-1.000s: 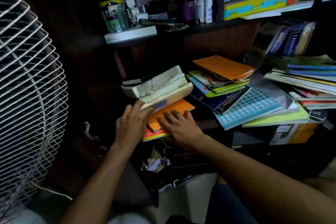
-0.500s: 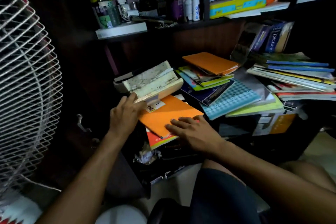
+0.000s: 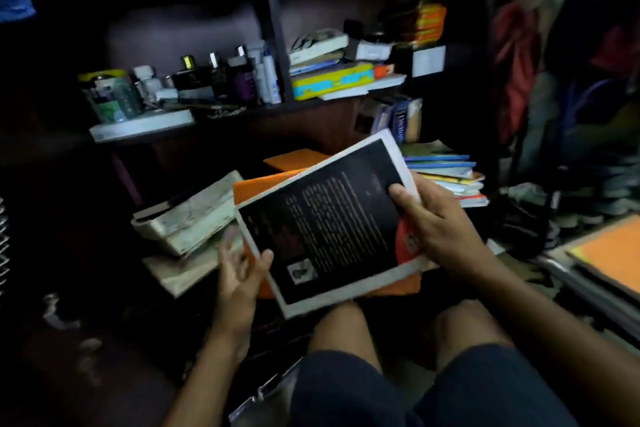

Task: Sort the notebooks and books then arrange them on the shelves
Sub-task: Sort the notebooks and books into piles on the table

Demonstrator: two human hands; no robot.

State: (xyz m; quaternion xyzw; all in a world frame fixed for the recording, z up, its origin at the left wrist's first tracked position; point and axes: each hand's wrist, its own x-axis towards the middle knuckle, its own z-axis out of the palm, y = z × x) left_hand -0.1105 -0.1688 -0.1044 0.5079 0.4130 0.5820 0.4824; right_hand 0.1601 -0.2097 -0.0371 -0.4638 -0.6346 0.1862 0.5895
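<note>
A black-covered book with a white border [image 3: 332, 225] is held up in front of the low shelf, back cover facing me. My right hand [image 3: 436, 225] grips its right edge, thumb on the cover, together with an orange notebook [image 3: 398, 286] underneath. My left hand [image 3: 239, 274] is at the book's lower left corner, fingers spread and blurred, thumb touching the edge. A worn thick pale book [image 3: 190, 215] lies on the shelf to the left, over a brownish one [image 3: 180, 270]. More notebooks [image 3: 446, 173] are stacked at the right.
Bottles and jars [image 3: 194, 83] crowd the upper shelf's left half; a yellow-and-blue book [image 3: 332, 81] with others lies in the right compartment. A dictionary [image 3: 400, 121] leans behind the stack. An orange-topped pile [image 3: 609, 253] sits at right. My knees [image 3: 346, 329] are below the book.
My right hand has lifted a black book with the orange notebook off the shelf towards me. My left hand left the worn book and came to the black book's corner. The view tilted up.
</note>
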